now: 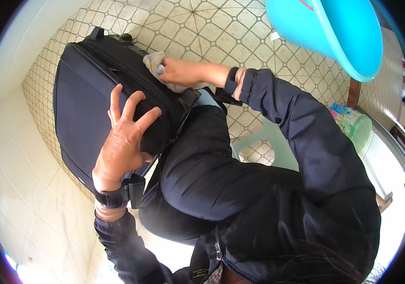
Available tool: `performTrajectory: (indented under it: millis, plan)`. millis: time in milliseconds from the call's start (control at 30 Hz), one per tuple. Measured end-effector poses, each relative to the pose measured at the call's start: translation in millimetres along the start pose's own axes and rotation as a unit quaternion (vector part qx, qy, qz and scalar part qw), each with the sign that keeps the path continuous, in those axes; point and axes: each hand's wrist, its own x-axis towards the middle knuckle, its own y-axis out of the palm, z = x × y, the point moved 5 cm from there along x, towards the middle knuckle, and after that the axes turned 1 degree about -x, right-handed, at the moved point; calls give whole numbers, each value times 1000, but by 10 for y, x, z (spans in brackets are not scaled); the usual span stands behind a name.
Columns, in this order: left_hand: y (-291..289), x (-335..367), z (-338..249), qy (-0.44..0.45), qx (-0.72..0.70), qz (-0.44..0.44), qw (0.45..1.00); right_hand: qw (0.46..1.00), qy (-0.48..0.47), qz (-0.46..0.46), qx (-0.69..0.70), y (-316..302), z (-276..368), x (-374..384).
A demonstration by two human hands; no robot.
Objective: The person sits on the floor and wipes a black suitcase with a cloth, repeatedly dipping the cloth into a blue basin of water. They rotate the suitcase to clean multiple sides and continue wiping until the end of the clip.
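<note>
Head view, starting at the right grip (181,72): it's wrapped around a bunched greyish-white cloth (154,63) with a bit of yellow on it, up at the narrow side of a black suitcase (93,104). Can't tell from this angle how hard it's pressing. Left grip (122,137) is wide, fingers spread and bent over the suitcase's broad panel, holding nothing. Looks like a wipe-down to me.

To do that well, I'd fold the cloth into a flat pad so more of it meets the fabric, run straight strokes along the edge, and go easy around the hard corner piece (189,98), where a loose end could snag. Spreading the left palm flat would probably steady the case better than fingertips, and pushing back against the wiping side should stop it sliding.

Suitcase is on the patterned tile floor (188,28), right by the person's bent leg (202,151). Further out there's 1 bright blue tub (301,26) at upper right and 1 flower-patterned container (353,123) lower down.

Writing-wise: small pale lettering (202,273) on the dark jacket (264,241), near the zip (219,248). On the suitcase I only spot 1 tiny pale mark (81,180) by its lower-left edge, too small to make out.
</note>
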Motion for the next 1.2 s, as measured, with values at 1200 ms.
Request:
performTrajectory:
  millis: [1200]
  plan:
    - [-90, -23, 171, -9, -53, -33, 998, 965, -143, -215, -46, -787, 665, 2217]
